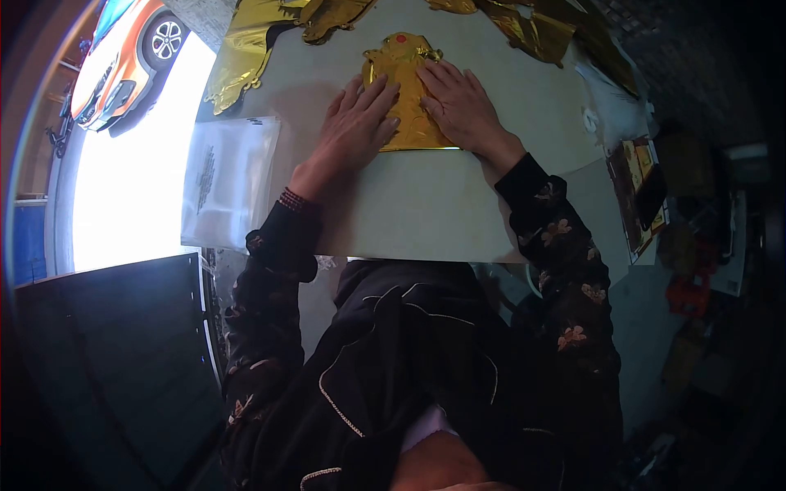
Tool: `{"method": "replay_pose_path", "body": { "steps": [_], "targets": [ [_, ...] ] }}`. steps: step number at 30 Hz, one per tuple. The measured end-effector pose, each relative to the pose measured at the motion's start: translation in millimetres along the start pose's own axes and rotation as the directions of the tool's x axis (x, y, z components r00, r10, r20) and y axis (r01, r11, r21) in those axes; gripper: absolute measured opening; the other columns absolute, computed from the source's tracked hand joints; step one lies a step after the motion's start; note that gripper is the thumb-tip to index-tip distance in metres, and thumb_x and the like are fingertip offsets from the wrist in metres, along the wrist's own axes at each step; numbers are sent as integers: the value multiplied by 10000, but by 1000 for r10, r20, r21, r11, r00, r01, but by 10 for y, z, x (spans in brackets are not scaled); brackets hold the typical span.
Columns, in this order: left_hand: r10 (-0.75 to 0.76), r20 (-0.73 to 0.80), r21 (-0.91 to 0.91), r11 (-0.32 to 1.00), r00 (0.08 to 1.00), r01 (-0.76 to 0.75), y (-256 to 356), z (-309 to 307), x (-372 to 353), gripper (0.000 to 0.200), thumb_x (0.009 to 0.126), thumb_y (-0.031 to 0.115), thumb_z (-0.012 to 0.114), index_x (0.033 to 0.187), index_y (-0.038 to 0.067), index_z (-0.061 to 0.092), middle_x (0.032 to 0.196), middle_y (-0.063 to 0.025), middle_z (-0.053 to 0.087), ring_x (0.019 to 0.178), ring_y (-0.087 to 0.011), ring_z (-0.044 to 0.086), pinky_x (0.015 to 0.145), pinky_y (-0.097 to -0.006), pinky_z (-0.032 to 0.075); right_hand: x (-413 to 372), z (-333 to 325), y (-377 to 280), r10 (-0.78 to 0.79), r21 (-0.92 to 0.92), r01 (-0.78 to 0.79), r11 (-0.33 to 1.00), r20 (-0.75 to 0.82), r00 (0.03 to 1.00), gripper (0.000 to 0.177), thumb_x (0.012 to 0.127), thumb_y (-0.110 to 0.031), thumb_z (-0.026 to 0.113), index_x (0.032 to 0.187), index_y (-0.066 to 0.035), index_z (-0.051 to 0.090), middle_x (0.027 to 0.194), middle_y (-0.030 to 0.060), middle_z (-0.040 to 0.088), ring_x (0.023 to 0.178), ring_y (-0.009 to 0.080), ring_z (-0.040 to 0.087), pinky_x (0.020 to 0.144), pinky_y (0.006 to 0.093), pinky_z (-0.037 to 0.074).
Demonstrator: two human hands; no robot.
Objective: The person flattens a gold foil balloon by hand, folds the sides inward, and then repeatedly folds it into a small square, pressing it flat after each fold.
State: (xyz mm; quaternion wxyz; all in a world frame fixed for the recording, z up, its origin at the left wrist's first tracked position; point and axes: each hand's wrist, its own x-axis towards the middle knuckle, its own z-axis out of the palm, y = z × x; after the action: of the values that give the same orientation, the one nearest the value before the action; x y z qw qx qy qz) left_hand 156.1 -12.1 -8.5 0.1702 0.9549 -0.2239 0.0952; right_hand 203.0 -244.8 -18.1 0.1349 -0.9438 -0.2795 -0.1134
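A shiny gold foil piece [412, 116], probably a flat foil balloon, lies on the pale table [417, 213] in front of me, with a red round spot near its far end. My left hand [360, 119] rests on its left side, fingers stretched out and slightly apart. On its right side lies my right hand [460, 106], also flat with extended fingers. Neither hand grips anything. The foil's near edge is straight and lies between my wrists.
More gold foil pieces [241, 57] lie along the table's far side, others [532, 31] at far right. Clear plastic bags [225, 180] cover the left edge. A dark flat object [652, 198] sits on a printed sheet at right. An orange car [123, 61] stands outside.
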Motion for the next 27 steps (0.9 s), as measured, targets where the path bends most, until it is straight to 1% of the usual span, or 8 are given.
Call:
{"method": "replay_pose_path", "body": {
  "steps": [7,11,14,17,20,23,25,27],
  "targets": [
    [38,17,102,994,999,-39,-25,22,11,596,1003,370,522,1537,141,386,1577,-133,389,1473,-366,315,1199,-511,238,28,-11,44,-24,51,27,998,-49,999,510,1031,-359,486,1478,-113,462,1519,81,466,1444,263,374,1205,516,240],
    [-42,-122,-179,984,992,19,-31,0,23,693,978,361,591,1555,97,313,1556,-219,375,1447,-393,344,1189,-500,259,17,-8,43,-34,85,43,995,-110,993,501,1019,-325,529,1456,-87,473,1472,118,494,1405,289,411,1173,497,299],
    [-141,-126,-320,943,982,94,15,-92,-30,804,929,361,674,1560,66,274,1514,-256,396,1401,-412,396,1161,-495,306,29,-114,34,27,397,75,915,-245,969,474,987,-275,581,1397,-45,516,1392,171,534,1312,322,472,1099,461,384],
    [-220,-88,-390,905,972,170,114,-199,-172,904,847,318,774,1555,61,275,1419,-237,479,1322,-407,473,1107,-482,376,-125,-316,14,207,265,-138,954,-254,945,416,930,-237,652,1264,3,593,1244,191,606,1160,335,549,994,432,456],
    [-280,1,-412,875,960,256,257,-360,-316,950,762,224,843,1539,92,313,1272,-177,577,1232,-370,537,1036,-454,445,-367,-625,-20,371,460,-307,833,-53,927,350,864,-254,725,1095,2,666,1094,166,657,1041,320,591,936,436,478],
    [-271,35,-399,879,962,262,292,-333,-375,943,715,139,858,1514,120,358,1152,-115,626,1146,-330,573,976,-433,480,-598,-716,-85,356,451,-380,808,141,924,309,798,-245,792,992,-26,691,993,131,671,996,308,605,896,433,490],
    [-235,-31,-392,897,971,205,252,-230,-383,912,708,110,850,1494,133,389,1108,-84,639,1096,-307,589,940,-424,494,-654,-737,-178,312,423,-331,844,114,943,296,770,-229,813,971,-45,698,978,114,672,992,305,602,882,427,491],
    [-276,-8,-458,855,961,242,282,-211,-387,873,715,90,841,1476,124,415,1067,-72,648,1043,-290,603,914,-421,501,-670,-723,-200,297,414,-300,860,73,952,291,748,-212,828,959,-57,702,969,98,674,988,302,601,871,421,492]
  ]
}}
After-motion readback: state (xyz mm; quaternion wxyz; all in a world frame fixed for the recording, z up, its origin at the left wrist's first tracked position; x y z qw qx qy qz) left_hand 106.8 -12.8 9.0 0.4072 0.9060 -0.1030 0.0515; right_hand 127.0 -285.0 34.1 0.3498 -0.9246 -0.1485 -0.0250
